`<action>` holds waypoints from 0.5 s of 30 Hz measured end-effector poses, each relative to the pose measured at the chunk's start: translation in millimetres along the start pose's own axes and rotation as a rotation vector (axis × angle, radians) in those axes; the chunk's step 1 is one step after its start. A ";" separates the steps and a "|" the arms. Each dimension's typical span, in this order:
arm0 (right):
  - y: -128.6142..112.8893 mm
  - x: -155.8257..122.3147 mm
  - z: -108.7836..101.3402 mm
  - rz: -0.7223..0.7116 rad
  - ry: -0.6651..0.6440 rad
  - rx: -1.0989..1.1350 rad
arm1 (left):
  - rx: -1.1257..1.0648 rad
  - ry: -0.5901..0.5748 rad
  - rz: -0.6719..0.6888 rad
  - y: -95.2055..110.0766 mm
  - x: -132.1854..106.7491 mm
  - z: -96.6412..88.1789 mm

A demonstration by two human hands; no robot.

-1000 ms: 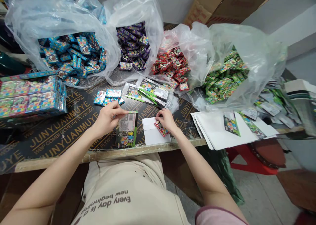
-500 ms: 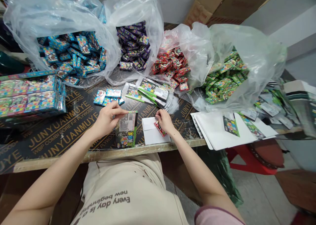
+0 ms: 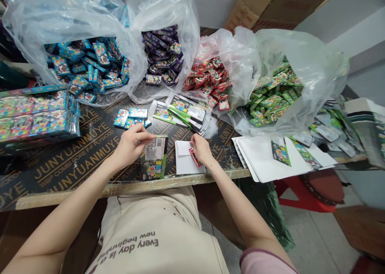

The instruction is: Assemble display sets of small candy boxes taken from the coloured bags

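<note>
In the head view, my left hand [image 3: 134, 144] is closed, thumb and fingers pinching the top edge of a flat black and green printed packet [image 3: 155, 161] with a barcode label. The packet lies near the table's front edge. To its right, my right hand [image 3: 201, 149] is closed at the top right of a white folded card [image 3: 183, 159]. A small red candy box [image 3: 195, 157] lies over the card, partly hidden beneath that hand's fingers. Just beyond my left hand are several small blue candy boxes [image 3: 138, 114].
Behind, plastic bags hold blue boxes [image 3: 102, 63], purple boxes [image 3: 161, 57], red boxes [image 3: 209, 79] and green boxes [image 3: 275, 95]. Printed packets [image 3: 186, 111] are piled mid-table. White sheets [image 3: 258, 157] overhang the front edge at right. Wrapped box packs [image 3: 39, 117] stand at left.
The white card has shifted slightly right and away from me beneath my right hand, and its angle has changed a little. My left hand and the packet look unmoved.
</note>
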State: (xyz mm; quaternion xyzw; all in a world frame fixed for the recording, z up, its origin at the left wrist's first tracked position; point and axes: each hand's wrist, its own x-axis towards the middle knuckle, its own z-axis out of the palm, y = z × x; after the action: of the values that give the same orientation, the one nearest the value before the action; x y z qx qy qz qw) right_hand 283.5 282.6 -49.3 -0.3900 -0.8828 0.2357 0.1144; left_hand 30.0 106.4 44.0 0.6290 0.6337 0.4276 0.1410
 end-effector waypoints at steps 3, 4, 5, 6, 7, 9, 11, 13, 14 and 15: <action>-4.0 1.2 -10.8 -0.002 0.014 0.061 | 0.013 0.006 0.009 2.1 0.4 0.1; -9.1 2.4 -16.0 -0.007 0.032 0.077 | 0.019 0.006 0.012 3.2 0.3 0.3; -16.8 3.8 -22.0 -0.015 0.059 0.100 | 0.026 0.008 0.013 4.2 0.1 0.6; -27.4 5.4 -28.5 -0.023 0.093 0.142 | 0.036 0.015 0.012 5.2 -0.2 0.9; -40.6 7.0 -35.3 -0.033 0.124 0.205 | 0.046 0.027 0.008 5.9 -0.6 1.3; -72.5 10.2 -48.6 -0.063 0.161 0.395 | 0.062 0.064 0.000 6.4 -1.5 2.0; -106.2 13.3 -58.9 -0.121 0.113 0.597 | 0.057 0.109 0.000 6.1 -2.4 2.3; -135.0 17.0 -63.2 -0.204 -0.007 0.712 | 0.044 0.130 0.008 6.0 -3.0 1.7; -146.0 19.3 -62.7 -0.246 -0.070 0.734 | 0.042 0.132 0.010 6.4 -3.3 1.1; -154.3 21.9 -60.7 -0.284 -0.120 0.736 | 0.045 0.129 0.012 7.2 -3.5 0.5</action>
State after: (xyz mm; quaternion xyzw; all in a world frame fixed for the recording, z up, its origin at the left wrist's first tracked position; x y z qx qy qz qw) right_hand 194.4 228.5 81.4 -0.1826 -0.7897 0.5403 0.2261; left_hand 35.9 102.2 47.6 0.6071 0.6470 0.4537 0.0833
